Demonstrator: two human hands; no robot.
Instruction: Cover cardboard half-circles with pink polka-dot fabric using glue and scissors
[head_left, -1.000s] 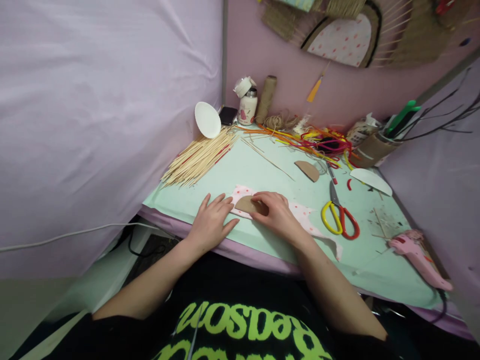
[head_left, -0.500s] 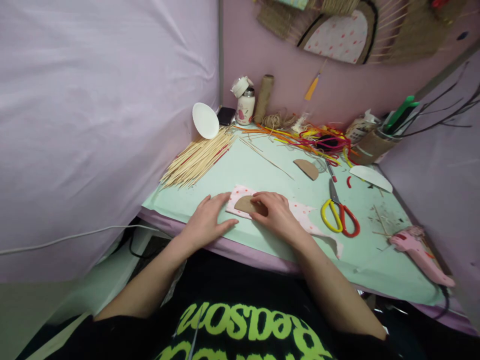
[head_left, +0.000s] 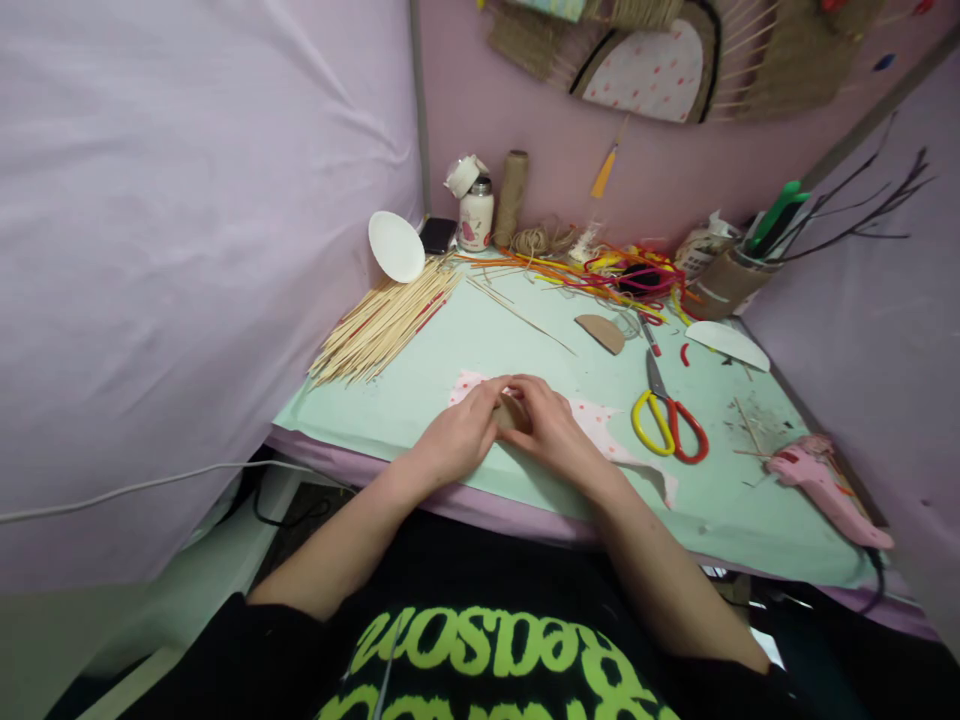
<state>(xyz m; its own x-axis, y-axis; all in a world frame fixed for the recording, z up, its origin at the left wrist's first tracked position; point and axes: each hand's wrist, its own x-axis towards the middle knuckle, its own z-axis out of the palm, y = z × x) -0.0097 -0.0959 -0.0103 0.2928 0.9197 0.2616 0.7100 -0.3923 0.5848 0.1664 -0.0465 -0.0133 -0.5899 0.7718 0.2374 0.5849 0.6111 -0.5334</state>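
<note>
A brown cardboard half circle (head_left: 511,414) is between my two hands, mostly covered by the fingers. My left hand (head_left: 463,432) grips its left side, fingers curled together. On the other side my right hand (head_left: 551,425) bends its fingers and thumb around the piece. Underneath lies a pink-white cloth with red dots (head_left: 596,425); it shows at the upper left and trails off in a ragged strip to the right. The fingertips of both hands nearly meet at the top of the cardboard.
Scissors (head_left: 670,418) with yellow and red handles lie right of the cloth. Farther right rests a pink glue gun (head_left: 829,490). Behind are a second cardboard half circle (head_left: 600,333), thin wooden sticks (head_left: 382,325), a white bottle (head_left: 475,218) and colourful cords (head_left: 637,275).
My left hand has moved right, from beside the cloth onto the cardboard, and its spread fingers have closed. My right hand stays on the piece. The view has shifted slightly.
</note>
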